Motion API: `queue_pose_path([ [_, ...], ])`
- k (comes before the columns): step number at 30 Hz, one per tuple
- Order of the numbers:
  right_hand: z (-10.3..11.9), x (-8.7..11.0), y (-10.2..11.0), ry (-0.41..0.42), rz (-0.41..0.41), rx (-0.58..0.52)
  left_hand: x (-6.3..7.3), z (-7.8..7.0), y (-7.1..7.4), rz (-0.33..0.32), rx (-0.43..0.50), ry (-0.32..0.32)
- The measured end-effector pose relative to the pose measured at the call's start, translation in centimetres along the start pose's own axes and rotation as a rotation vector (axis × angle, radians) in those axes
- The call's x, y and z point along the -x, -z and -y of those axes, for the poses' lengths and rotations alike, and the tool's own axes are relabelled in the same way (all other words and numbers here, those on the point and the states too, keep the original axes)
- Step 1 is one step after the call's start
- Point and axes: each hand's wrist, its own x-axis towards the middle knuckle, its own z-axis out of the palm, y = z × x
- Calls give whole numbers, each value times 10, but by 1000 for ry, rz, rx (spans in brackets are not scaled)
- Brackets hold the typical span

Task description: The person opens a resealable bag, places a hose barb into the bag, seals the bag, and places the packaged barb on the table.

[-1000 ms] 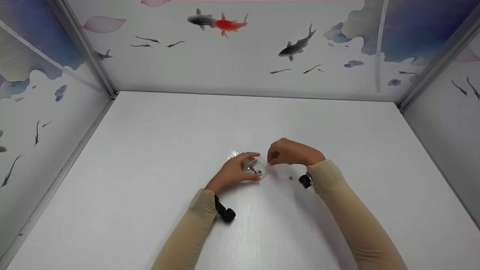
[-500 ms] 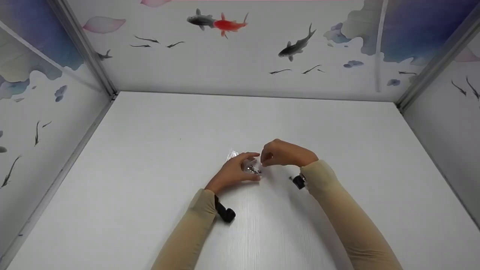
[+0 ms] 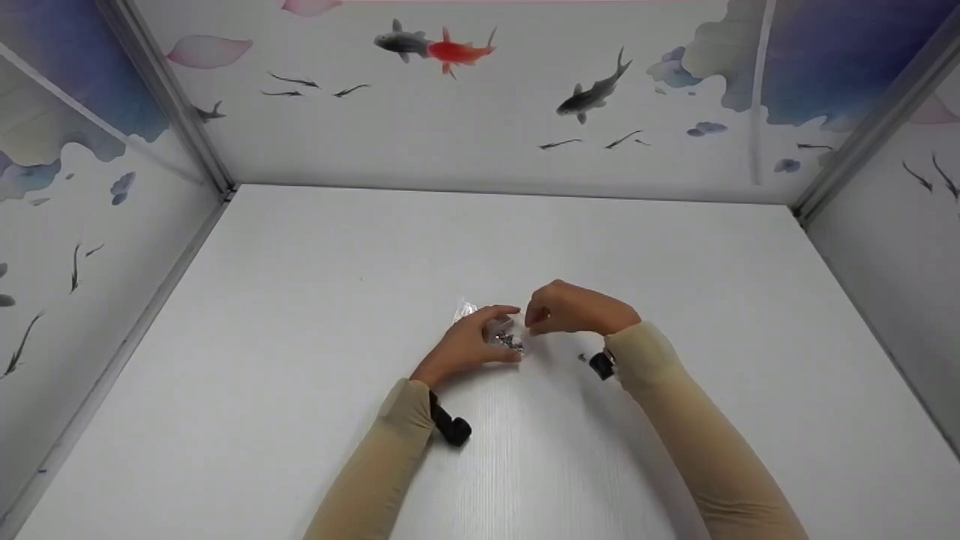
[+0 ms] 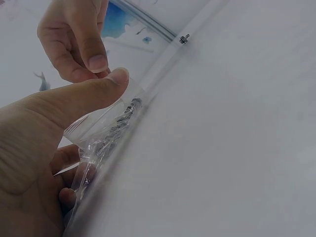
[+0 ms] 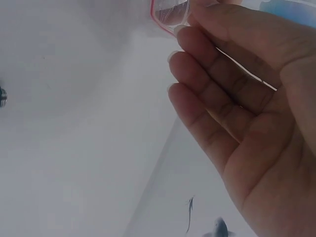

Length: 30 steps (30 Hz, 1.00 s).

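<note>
A clear plastic zip bag (image 4: 101, 131) with several small dark metal parts (image 3: 508, 341) inside stands tilted in my left hand (image 3: 469, 341). In the left wrist view, the left thumb presses on its near side while the fingers curl behind it. My right hand (image 3: 579, 307) is at the bag's upper edge, thumb and forefinger pinching there; the exact contact is partly hidden. Its other fingers curl loosely in the right wrist view, beside the bag's red-lined edge (image 5: 157, 19). One loose metal piece, like a small screw fitting (image 4: 184, 38), lies on the table right of the bag.
A white table (image 3: 337, 247) spreads around the hands. Wall panels (image 3: 510, 150) painted with fish enclose its back and sides. Black wrist cameras (image 3: 454, 430) sit on both wrists, the right one close to the loose metal piece.
My right hand has moved left toward the left hand, then slightly back right. The bag's spread edge looks narrower than a second ago. My left hand stays in place.
</note>
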Motion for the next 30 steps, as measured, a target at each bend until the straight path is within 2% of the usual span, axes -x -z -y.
queue_pose_path([
  [14, -18, 20, 1, -48, 10, -9, -1, 0, 0, 0, -15, -6],
  [21, -30, 33, 0, -152, 44, -54, -1, -1, 0, -5, -14, -1],
  [30, -42, 44, -5, -237, 88, -96, -1, 0, 0, -7, -35, 6],
])
